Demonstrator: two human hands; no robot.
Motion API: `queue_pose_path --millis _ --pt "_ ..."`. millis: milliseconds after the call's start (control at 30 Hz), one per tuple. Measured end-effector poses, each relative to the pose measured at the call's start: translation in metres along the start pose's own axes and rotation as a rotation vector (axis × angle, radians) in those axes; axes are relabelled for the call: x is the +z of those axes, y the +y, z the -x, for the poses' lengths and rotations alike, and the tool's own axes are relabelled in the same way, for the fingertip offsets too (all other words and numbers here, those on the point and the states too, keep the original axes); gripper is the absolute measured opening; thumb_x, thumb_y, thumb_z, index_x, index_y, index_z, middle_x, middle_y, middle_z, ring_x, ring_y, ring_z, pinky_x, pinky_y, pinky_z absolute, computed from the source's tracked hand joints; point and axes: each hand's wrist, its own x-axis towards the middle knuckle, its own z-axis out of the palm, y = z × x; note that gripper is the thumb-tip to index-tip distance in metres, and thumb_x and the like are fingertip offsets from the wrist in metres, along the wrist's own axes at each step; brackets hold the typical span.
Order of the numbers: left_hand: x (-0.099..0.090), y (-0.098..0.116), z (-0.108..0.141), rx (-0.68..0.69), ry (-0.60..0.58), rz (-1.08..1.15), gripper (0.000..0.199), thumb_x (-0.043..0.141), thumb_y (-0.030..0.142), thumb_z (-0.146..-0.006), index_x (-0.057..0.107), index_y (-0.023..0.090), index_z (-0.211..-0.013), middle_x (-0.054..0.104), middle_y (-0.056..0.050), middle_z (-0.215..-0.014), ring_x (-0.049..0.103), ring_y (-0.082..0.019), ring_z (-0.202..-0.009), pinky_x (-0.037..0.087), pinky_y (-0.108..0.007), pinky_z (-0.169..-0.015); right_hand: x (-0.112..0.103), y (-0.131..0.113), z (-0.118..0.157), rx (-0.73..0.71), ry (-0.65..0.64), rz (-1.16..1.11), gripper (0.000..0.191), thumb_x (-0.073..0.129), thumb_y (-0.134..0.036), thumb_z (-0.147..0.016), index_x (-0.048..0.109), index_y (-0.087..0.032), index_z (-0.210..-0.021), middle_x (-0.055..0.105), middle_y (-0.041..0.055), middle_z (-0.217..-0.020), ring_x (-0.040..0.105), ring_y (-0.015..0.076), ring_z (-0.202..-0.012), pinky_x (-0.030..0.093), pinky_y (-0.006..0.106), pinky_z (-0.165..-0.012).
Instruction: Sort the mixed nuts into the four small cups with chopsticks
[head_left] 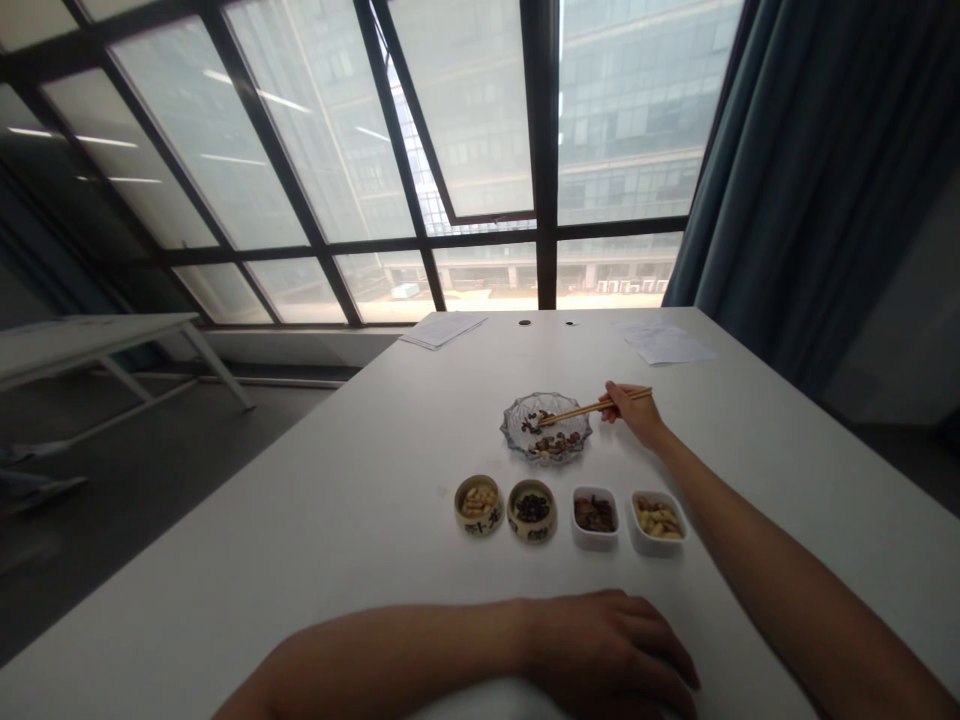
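We held a pair of chopsticks [589, 408] in our right hand [634, 415], the fingers closed around them near their thick ends, just beyond the right side of a clear glass bowl [508, 432]. The chopsticks reached over the bowl's rim, and their tips were down among dark and reddish-brown bits [559, 443] inside it; we could not tell whether they pinched a piece. Our left hand [619, 650] lay palm down near the front of the white table [360, 530], open and relaxed, its fingers loosely stretched and a little bent, with the forearm laid across in front of us. Between that hand and the bowl, four small containers stood in a row, apart from one another. From left to right we saw a round pot [481, 528] of pale, peanut-like pieces, a second round pot [532, 535] of black pieces, a white dish [596, 541] of dark brown strips, and another white dish [658, 546] of yellowish pieces. Both round pots bore dark lettering. Farther back, we had paper sheets [442, 330] at the table's far left corner and a loose sheet [667, 342] toward its far right, below the large window [626, 130].
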Motion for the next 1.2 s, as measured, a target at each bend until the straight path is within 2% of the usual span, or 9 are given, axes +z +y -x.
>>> queue_pose_path --millis 300,533,700,800,1067,1200 --pt "0.001 -0.002 0.000 0.006 -0.010 0.009 0.042 0.052 0.044 -0.097 0.068 0.017 -0.125 0.064 -0.009 -0.141 0.056 -0.022 -0.138 0.034 -0.030 -0.126 0.005 0.004 0.000 -0.064 0.058 -0.005 0.064 0.073 -0.079 -0.075 0.070 -0.016 -0.063 0.067 0.0081 -0.050 0.053 0.0125 -0.036 0.040 0.024 -0.034" --pt "-0.001 0.000 -0.001 0.013 -0.003 0.001 0.044 0.050 0.046 -0.098 0.069 0.016 -0.124 0.064 -0.009 -0.140 0.058 -0.023 -0.135 0.034 -0.032 -0.126 0.000 0.000 -0.003 -0.035 0.136 -0.117 0.063 0.075 -0.078 -0.074 0.067 -0.017 -0.062 0.065 0.0063 -0.049 0.051 0.0108 -0.036 0.039 0.022 -0.034" --pt "-0.002 0.001 -0.001 0.021 0.006 0.001 0.044 0.049 0.044 -0.098 0.069 0.015 -0.124 0.065 -0.009 -0.139 0.057 -0.023 -0.134 0.034 -0.032 -0.126 0.000 -0.010 -0.002 0.018 0.112 -0.175 0.059 0.076 -0.074 -0.075 0.065 -0.017 -0.063 0.065 0.0068 -0.051 0.052 0.0117 -0.038 0.039 0.023 -0.035" --pt "-0.002 0.001 -0.001 0.010 -0.003 -0.002 0.043 0.049 0.044 -0.098 0.069 0.015 -0.124 0.064 -0.009 -0.140 0.057 -0.023 -0.135 0.033 -0.031 -0.126 0.002 -0.020 0.000 0.044 0.028 -0.207 0.057 0.079 -0.072 -0.074 0.066 -0.017 -0.061 0.063 0.0059 -0.050 0.050 0.0112 -0.038 0.036 0.023 -0.035" --pt "-0.001 0.001 0.001 0.005 -0.010 0.016 0.042 0.051 0.042 -0.097 0.068 0.017 -0.125 0.063 -0.008 -0.142 0.056 -0.022 -0.138 0.032 -0.031 -0.127 0.012 -0.053 0.016 0.147 -0.366 -0.197 0.054 0.081 -0.069 -0.073 0.072 -0.017 -0.062 0.062 0.0024 -0.050 0.047 0.0097 -0.037 0.034 0.022 -0.035" --pt "0.000 0.000 0.001 -0.004 -0.018 0.018 0.041 0.051 0.042 -0.096 0.067 0.017 -0.126 0.063 -0.008 -0.142 0.056 -0.022 -0.138 0.032 -0.031 -0.127 0.017 -0.062 0.022 0.208 -0.549 -0.150 0.053 0.080 -0.066 -0.077 0.074 -0.014 -0.068 0.064 0.0039 -0.050 0.051 0.0102 -0.037 0.035 0.020 -0.035"
